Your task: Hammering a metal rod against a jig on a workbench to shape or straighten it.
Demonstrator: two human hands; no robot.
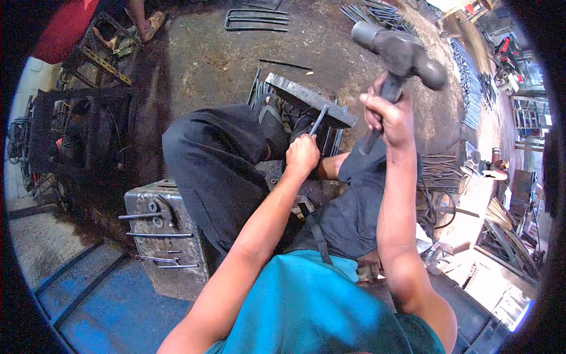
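My right hand [392, 115] is wrapped round the handle of a ball-peen hammer [401, 54], raised to the right. The heavy steel head is above the fist, with its rounded end to the right. My left hand [302, 154] is closed round a thin metal rod [319, 120]. The rod slants up from the fist, and its far end lies at the edge of a thick steel bar [295, 92] between my feet. Air separates the hammer from the rod. The rod's lower end is hidden in my left fist.
On my left stands a worn metal block [168, 251] with rods and a wrench on its side. Bent U-shaped rods [256, 20] lie on the floor ahead. Bundles of rods [466, 82] lie to the right. Another person's foot [154, 25] shows at the far left.
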